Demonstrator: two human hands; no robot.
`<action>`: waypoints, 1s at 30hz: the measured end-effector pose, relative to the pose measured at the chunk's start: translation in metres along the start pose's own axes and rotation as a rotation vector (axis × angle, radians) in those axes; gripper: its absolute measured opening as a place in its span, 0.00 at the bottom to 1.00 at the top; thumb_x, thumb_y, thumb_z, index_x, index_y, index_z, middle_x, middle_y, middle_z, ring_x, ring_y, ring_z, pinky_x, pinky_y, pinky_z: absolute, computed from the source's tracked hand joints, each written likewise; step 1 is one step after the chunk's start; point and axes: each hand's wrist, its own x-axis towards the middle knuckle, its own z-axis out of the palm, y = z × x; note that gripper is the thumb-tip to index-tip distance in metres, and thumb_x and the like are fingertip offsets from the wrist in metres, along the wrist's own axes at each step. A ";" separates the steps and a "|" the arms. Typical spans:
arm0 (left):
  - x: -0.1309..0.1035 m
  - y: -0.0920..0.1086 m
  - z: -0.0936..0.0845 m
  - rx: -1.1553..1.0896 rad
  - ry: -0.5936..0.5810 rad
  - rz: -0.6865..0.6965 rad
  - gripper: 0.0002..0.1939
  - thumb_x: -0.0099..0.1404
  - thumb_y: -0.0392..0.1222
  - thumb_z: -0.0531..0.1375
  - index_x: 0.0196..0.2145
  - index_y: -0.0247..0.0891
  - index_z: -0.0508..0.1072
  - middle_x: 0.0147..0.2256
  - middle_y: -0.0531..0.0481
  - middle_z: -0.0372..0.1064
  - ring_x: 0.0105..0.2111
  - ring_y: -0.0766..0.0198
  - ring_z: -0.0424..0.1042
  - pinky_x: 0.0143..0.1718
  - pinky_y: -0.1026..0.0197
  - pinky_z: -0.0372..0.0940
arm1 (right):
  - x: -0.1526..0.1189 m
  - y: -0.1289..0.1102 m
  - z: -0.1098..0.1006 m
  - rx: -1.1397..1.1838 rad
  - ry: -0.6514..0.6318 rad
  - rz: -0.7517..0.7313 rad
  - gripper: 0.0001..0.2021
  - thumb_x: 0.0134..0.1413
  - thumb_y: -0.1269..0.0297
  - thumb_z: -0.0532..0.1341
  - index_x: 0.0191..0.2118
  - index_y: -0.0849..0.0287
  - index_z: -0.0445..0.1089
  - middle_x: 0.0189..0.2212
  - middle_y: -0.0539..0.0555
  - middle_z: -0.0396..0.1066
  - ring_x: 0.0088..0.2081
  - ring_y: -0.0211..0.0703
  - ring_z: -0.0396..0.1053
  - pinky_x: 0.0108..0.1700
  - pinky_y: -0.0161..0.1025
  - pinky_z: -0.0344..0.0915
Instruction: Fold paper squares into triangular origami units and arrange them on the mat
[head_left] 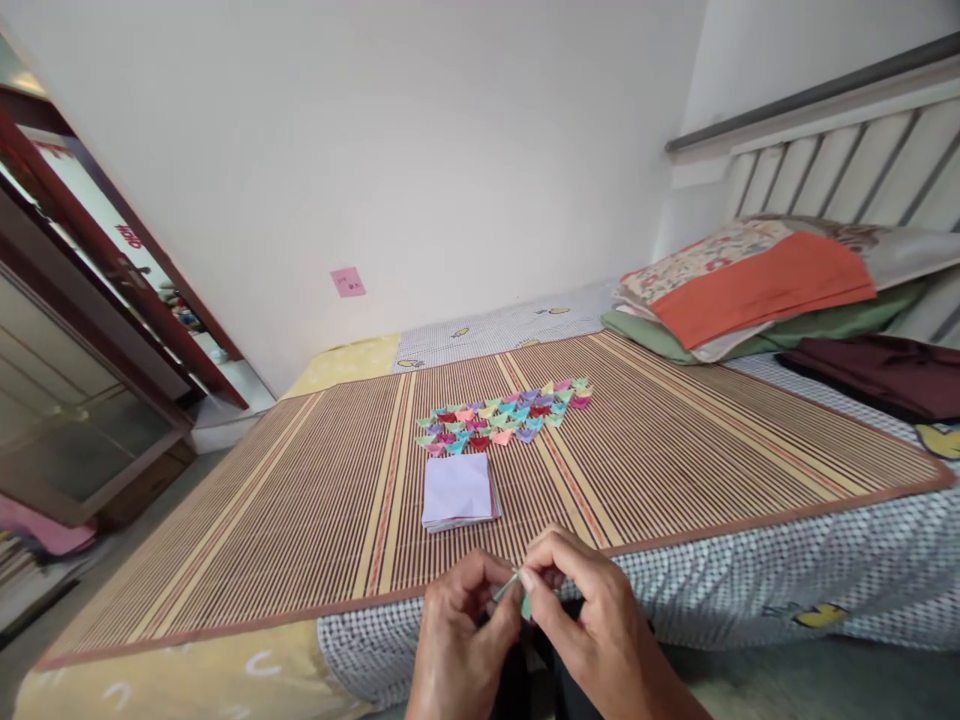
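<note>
At the bed's front edge, both hands pinch one small piece of folded green paper [526, 604]. My left hand [466, 625] grips its left side between thumb and fingers. Closed on the other side is my right hand [589, 610], its thumb and index finger meeting near the top of the fold. Much of the paper is hidden by the fingers. Just beyond the hands lies a stack of square paper sheets [456, 488] with a pale lilac one on top. Behind it, several small folded paper pieces [477, 425] in many colours stand in rows.
A striped bamboo mat [300, 530] covers the bed. Pillows [772, 280] and a dark maroon folded cloth [885, 375] lie at the right by the headboard [847, 165]. A pink note [348, 282] is stuck on the wall. A cabinet [67, 400] and doorway are at left.
</note>
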 end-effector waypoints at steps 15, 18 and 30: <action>0.002 0.018 0.008 -0.377 -0.022 -0.120 0.17 0.60 0.52 0.72 0.30 0.36 0.76 0.25 0.49 0.76 0.23 0.66 0.75 0.22 0.69 0.68 | 0.001 0.001 0.000 0.026 0.038 -0.054 0.11 0.71 0.70 0.52 0.34 0.55 0.62 0.30 0.49 0.66 0.29 0.37 0.70 0.33 0.33 0.66; 0.002 0.017 0.010 -0.405 0.026 -0.126 0.17 0.59 0.52 0.73 0.31 0.36 0.75 0.30 0.48 0.78 0.22 0.66 0.76 0.20 0.69 0.68 | 0.002 0.001 0.000 0.016 0.088 -0.071 0.10 0.71 0.70 0.53 0.35 0.55 0.63 0.29 0.49 0.67 0.29 0.37 0.70 0.34 0.33 0.67; -0.003 0.008 0.005 -0.243 0.116 0.032 0.08 0.63 0.42 0.69 0.32 0.37 0.76 0.51 0.41 0.73 0.30 0.63 0.78 0.26 0.64 0.73 | 0.003 -0.010 -0.006 0.078 0.098 -0.057 0.10 0.71 0.70 0.53 0.36 0.55 0.64 0.30 0.49 0.68 0.29 0.38 0.69 0.33 0.33 0.68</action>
